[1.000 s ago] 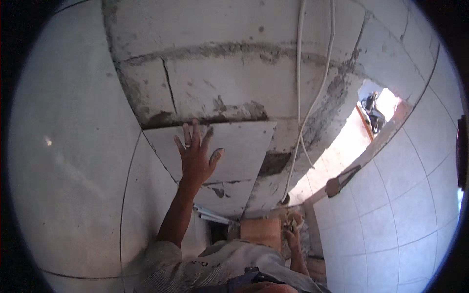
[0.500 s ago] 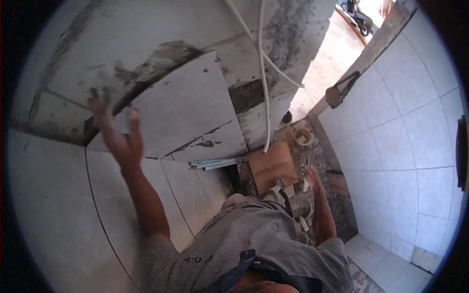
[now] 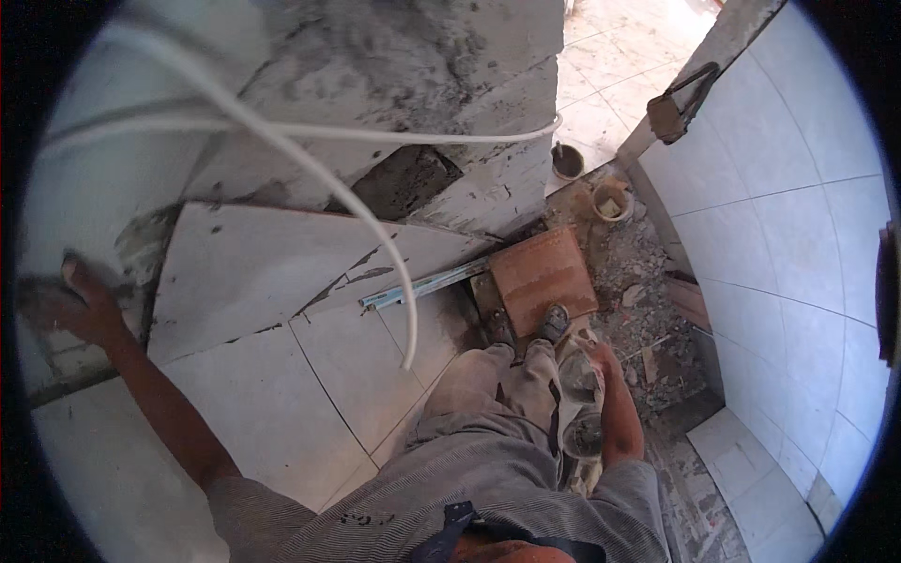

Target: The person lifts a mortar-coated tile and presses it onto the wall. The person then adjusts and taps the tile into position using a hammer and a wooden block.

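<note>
My left hand (image 3: pixel 84 310) reaches far out to the left against the mortar-smeared wall (image 3: pixel 141 239), its thumb apart from the blurred fingers. It looks free of any object. A large pale tile panel (image 3: pixel 244 267) lies just right of it, with dark mortar marks along its edges. My right hand (image 3: pixel 593 352) hangs low by my right leg, fingers curled at the edge of something pale that I cannot make out. Round grey containers (image 3: pixel 584 433) sit beside my right forearm, partly hidden by it.
A white cable (image 3: pixel 310 150) loops across the upper left. My shoes (image 3: pixel 556 322) rest at a reddish-brown slab (image 3: pixel 544 272); a pale-blue bar (image 3: pixel 427 283) lies beside it. Rubble (image 3: pixel 638 291), a bucket (image 3: pixel 612 201) and a dark pot (image 3: pixel 567 159) lie beyond. White wall tiles (image 3: pixel 751 244) stand right.
My left hand has swung outward to the left and nearer to me. My right hand has shifted slightly, close by my leg. The view has turned, and the cable appears larger and further left.
</note>
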A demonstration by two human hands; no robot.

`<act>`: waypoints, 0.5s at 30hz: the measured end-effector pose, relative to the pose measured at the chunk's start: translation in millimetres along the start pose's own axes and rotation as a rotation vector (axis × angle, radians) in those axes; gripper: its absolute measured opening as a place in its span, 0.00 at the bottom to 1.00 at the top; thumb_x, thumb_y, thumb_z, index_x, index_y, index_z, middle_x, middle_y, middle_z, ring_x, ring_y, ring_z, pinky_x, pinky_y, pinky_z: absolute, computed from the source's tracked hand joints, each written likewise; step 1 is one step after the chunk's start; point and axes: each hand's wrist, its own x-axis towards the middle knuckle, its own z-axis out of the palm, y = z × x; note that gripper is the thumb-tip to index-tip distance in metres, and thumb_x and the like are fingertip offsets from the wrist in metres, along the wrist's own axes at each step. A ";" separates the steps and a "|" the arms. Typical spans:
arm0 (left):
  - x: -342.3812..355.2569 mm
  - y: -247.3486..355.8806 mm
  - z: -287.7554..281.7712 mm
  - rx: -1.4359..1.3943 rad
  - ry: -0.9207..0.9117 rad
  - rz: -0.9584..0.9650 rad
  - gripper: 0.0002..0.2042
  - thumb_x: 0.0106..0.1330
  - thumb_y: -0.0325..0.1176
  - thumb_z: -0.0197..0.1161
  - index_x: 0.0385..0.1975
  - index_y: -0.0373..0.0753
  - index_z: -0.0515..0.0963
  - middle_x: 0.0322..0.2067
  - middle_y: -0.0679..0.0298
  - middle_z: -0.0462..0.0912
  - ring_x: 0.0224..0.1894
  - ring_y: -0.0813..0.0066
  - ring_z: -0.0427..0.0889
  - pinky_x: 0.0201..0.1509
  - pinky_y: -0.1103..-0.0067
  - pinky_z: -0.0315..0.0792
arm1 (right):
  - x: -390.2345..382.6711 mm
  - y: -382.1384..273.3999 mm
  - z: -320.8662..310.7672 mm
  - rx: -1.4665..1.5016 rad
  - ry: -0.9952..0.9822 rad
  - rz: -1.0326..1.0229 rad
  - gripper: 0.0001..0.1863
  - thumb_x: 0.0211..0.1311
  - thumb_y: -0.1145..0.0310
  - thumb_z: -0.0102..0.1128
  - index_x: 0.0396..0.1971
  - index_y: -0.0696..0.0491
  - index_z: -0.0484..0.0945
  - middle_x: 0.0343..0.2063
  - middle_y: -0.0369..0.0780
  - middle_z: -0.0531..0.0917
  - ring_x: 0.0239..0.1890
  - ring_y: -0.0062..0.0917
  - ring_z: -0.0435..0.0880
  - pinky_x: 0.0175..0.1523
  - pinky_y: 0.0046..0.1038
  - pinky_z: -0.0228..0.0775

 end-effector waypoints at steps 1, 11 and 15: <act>5.9 27.4 -13.3 -0.068 -0.043 -0.032 0.38 0.58 0.59 0.41 0.55 0.29 0.53 0.57 0.44 0.49 0.60 0.49 0.48 0.61 0.61 0.44 | 6.4 3.4 10.8 -0.017 -0.038 0.003 0.29 0.49 0.46 0.52 0.31 0.62 0.76 0.29 0.50 0.78 0.36 0.34 0.77 0.38 0.34 0.66; -0.7 9.0 5.1 0.077 0.021 0.173 0.35 0.63 0.56 0.26 0.52 0.23 0.54 0.53 0.41 0.52 0.56 0.47 0.50 0.59 0.58 0.45 | 61.4 17.4 51.7 0.329 0.170 -0.343 0.21 0.46 0.59 0.59 0.35 0.60 0.70 0.31 0.53 0.76 0.37 0.43 0.75 0.41 0.37 0.65; -0.7 -30.0 12.7 0.216 0.004 0.125 0.30 0.65 0.52 0.28 0.46 0.24 0.60 0.43 0.43 0.62 0.47 0.48 0.62 0.50 0.57 0.56 | 48.0 -58.8 24.6 0.293 -0.122 -0.636 0.26 0.41 0.62 0.62 0.40 0.59 0.66 0.34 0.51 0.74 0.41 0.44 0.73 0.44 0.38 0.64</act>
